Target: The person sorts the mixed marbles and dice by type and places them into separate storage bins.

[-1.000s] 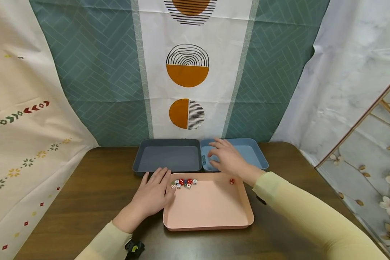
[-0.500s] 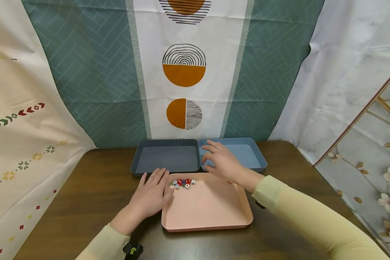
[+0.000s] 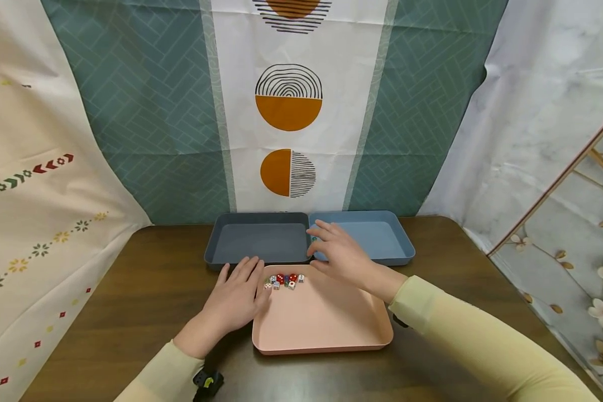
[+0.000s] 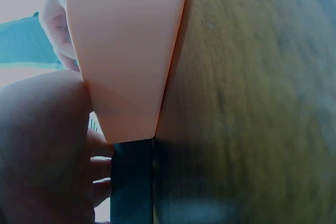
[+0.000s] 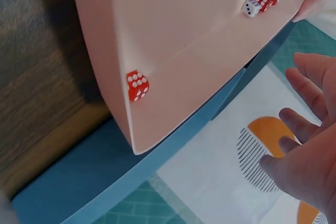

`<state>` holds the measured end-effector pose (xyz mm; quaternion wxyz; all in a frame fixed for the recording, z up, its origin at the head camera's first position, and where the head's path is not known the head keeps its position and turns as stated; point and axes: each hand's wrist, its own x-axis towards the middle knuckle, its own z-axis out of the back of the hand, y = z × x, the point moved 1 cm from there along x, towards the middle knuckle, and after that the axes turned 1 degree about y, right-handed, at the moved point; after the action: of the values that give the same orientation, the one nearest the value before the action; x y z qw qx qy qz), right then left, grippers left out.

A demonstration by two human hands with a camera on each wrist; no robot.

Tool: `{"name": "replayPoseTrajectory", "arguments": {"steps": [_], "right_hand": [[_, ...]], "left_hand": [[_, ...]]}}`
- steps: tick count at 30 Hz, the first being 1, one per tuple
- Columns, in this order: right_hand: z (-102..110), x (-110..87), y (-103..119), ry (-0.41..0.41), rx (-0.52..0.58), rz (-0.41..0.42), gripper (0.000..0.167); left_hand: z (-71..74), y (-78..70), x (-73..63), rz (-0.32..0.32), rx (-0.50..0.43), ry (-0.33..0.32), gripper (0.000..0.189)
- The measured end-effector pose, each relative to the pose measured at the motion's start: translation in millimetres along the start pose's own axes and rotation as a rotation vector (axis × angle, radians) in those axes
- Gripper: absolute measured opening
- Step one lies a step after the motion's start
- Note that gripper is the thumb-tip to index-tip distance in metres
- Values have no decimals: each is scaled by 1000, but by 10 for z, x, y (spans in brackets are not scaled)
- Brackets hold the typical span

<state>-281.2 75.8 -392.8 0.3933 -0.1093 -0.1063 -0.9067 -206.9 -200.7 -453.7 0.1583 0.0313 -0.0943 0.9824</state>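
a bunch of little dice (image 3: 280, 278) sits close together in the far left corner of a pink tray (image 3: 321, 321). some are red, some are white, and a few bits look green or blue. one more red die (image 5: 137, 85) is by itself in the far right corner, close to the wall, and the right wrist view shows it best. between the bunch and this die is a wide strip of pink floor, and more pink floor runs to the near edge.

the left hand (image 3: 235, 297) lies flat along the left edge, fingers straight, thumb near the dice. i cannot tell if it touches the rim. the right hand (image 3: 343, 254) is over the far edge, its fingers spread wide and a bit bent, with gaps between them.

past that edge are a dark gray tray (image 3: 261, 243) on the left and a blue tray (image 3: 382, 237) on the right, side by side. something small and greenish shows by the right fingers, too covered to name. brown table (image 3: 151, 290) shows on both sides, with patterned cloth (image 3: 156, 111) behind
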Motion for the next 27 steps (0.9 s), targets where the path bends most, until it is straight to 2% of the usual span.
{"name": "replayPoseTrajectory", "arguments": {"steps": [5, 11, 18, 23, 27], "right_hand": [[-32, 1, 65, -2, 1, 28, 15], [-47, 24, 117, 38, 36, 7, 17], [-60, 42, 138, 50, 18, 23, 18], [-92, 37, 144, 56, -2, 35, 15], [-111, 25, 153, 59, 7, 37, 15]], "left_hand": [[8, -2, -18, 7, -5, 4, 72], [14, 5, -27, 9, 4, -3, 73], [-11, 5, 1, 8, 6, 6, 77], [-21, 18, 21, -8, 13, -10, 83], [-4, 49, 25, -32, -20, -12, 86]]}}
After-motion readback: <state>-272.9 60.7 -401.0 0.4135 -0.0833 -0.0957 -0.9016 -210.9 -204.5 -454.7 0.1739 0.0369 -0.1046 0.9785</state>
